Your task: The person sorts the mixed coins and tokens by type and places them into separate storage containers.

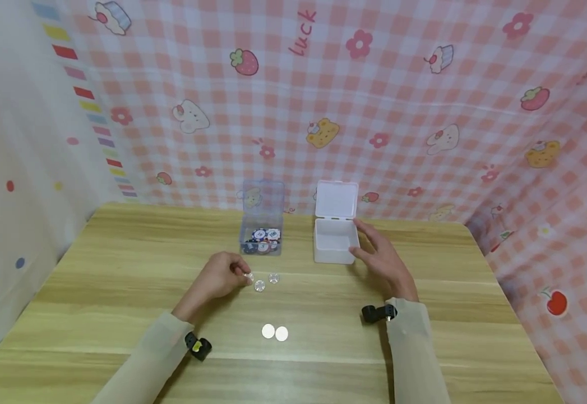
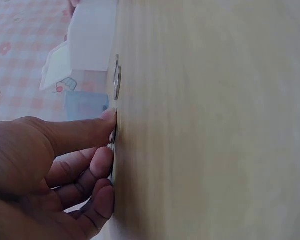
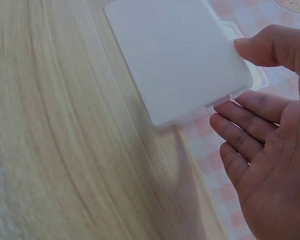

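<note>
My left hand (image 1: 221, 275) is low over the wooden table and pinches a small clear disc (image 1: 249, 276) between thumb and fingertips; in the left wrist view the disc's thin edge (image 2: 113, 135) shows. Two more clear discs (image 1: 259, 285) lie just to its right. Behind them is an open clear plastic box (image 1: 261, 251) holding several poker chips (image 1: 259, 234). To the right of that sits a white box (image 1: 336, 256), its lid (image 1: 336, 199) raised and its inside bare. My right hand (image 1: 381, 258) rests against this box's right side, fingers fairly straight, thumb (image 3: 245, 49) at the rim.
Both boxes stand near the table's back edge, in front of a pink checked cloth (image 1: 293, 112). Two bright white round spots (image 1: 268, 331) show on the tabletop (image 1: 323, 365) nearer to me. Dark straps (image 1: 379, 313) are on both wrists.
</note>
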The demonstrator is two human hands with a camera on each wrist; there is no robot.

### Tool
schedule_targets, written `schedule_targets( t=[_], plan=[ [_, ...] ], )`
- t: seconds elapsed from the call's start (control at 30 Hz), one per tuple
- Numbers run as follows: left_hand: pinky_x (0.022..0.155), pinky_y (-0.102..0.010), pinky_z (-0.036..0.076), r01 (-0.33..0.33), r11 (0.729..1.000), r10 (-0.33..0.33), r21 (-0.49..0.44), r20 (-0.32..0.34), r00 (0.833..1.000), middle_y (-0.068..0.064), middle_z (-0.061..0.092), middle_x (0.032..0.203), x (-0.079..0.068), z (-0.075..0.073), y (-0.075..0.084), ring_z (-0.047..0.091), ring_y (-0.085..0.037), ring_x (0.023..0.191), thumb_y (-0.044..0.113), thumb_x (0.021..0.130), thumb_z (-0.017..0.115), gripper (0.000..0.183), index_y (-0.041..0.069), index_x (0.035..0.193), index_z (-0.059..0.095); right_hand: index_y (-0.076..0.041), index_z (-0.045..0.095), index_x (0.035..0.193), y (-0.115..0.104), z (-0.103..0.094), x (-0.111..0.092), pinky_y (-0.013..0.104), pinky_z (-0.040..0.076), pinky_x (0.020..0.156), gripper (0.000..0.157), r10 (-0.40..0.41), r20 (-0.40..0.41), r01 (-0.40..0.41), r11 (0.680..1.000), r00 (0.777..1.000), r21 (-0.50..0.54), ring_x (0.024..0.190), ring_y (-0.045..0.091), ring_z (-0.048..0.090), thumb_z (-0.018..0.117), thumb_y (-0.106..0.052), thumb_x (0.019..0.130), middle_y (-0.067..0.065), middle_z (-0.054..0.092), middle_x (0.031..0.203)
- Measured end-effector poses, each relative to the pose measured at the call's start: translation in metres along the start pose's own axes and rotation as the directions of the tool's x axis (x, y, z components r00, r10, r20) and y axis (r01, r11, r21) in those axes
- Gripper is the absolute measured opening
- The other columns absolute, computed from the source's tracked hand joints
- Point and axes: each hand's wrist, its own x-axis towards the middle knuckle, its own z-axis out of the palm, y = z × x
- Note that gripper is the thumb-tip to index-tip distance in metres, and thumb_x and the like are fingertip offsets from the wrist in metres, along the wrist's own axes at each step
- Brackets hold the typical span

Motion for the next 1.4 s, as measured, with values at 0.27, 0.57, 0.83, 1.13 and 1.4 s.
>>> schedule_targets(
  t=[0.27,0.57,0.83,1.13,1.4],
  plan=[
    [0.057,-0.026,0.050,0.022,0.998,-0.026,-0.060,-0.059,0.998,-0.003,0.063,0.072,-0.002,-0.001,-0.002,0.056,-0.016,0.065,0.008,0.073,0.078,0.012,0.010,0.078,0.067,-0.036,0.030,0.145,0.001,0.000,0.000,0.059,0.015,0.114,0.067,0.021,0.000,-0.021,1.000,1.000,0.008,0.144,0.026,0.017,0.064,-0.036,0.088,-0.002,0.030,0.152],
    [0.057,-0.025,0.052,0.033,0.997,-0.039,-0.072,-0.078,0.996,-0.002,0.067,0.073,-0.006,-0.006,-0.001,0.059,-0.015,0.065,0.009,0.077,0.074,0.004,0.008,0.081,0.072,-0.034,0.031,0.146,-0.002,0.001,-0.001,0.060,0.016,0.113,0.068,0.021,0.005,-0.022,1.000,1.000,0.016,0.143,0.028,0.018,0.066,-0.036,0.087,-0.001,0.031,0.152],
    [0.057,-0.026,0.050,0.021,0.993,-0.036,-0.113,-0.128,0.991,-0.001,0.068,0.077,-0.006,-0.008,0.006,0.057,-0.015,0.066,0.018,0.082,0.073,0.006,0.012,0.080,0.073,-0.037,0.032,0.144,0.003,0.001,0.001,0.061,0.018,0.113,0.069,0.036,-0.009,-0.036,0.999,0.999,0.001,0.143,0.028,0.019,0.067,-0.040,0.085,-0.001,0.029,0.153],
    [0.051,-0.025,0.046,0.019,0.976,-0.042,-0.215,-0.104,0.994,-0.002,0.068,0.076,-0.006,-0.005,0.020,0.054,-0.015,0.064,0.021,0.081,0.074,0.005,0.017,0.081,0.073,-0.040,0.033,0.144,0.002,0.001,0.000,0.061,0.017,0.113,0.068,0.049,-0.007,-0.049,0.999,0.999,0.011,0.144,0.027,0.016,0.067,-0.040,0.085,-0.003,0.024,0.155],
    [0.057,-0.026,0.050,0.014,0.954,-0.038,-0.299,-0.075,0.996,-0.001,0.068,0.077,0.000,0.004,0.033,0.059,-0.016,0.066,0.022,0.080,0.075,0.007,0.016,0.083,0.073,-0.041,0.032,0.144,0.000,0.001,0.000,0.060,0.017,0.114,0.068,0.067,0.002,-0.067,0.997,0.998,0.026,0.144,0.027,0.015,0.066,-0.039,0.086,-0.005,0.022,0.155]
  ],
)
